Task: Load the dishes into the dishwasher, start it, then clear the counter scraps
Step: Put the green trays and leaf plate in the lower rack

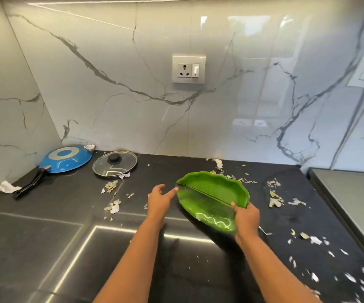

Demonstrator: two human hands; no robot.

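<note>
Dark stone counter w/ a glossy marble-look backsplash behind, socket plate roughly mid-wall. Right hand is closed around the near right rim of a green leaf-shaped plate, thumb on top, plate tilted w/ its far end higher; can't tell if the low edge touches the counter. Left hand is open, fingers spread, fingertips just at the plate's left tip, not gripping anything. Back left corner is the crowded bit: blue pan upside down against the wall, black handle pointing toward the near-left edge, glass lid just beside it on the right. Scraps (papery peel bits) scattered right of the plate, more in a patch left of the hands, plus a trail along the counter's right edge near the raised grey ledge. Near-left part of the counter has plenty of free room; btw the right side is tighter, scraps running almost up to that edge.
</note>
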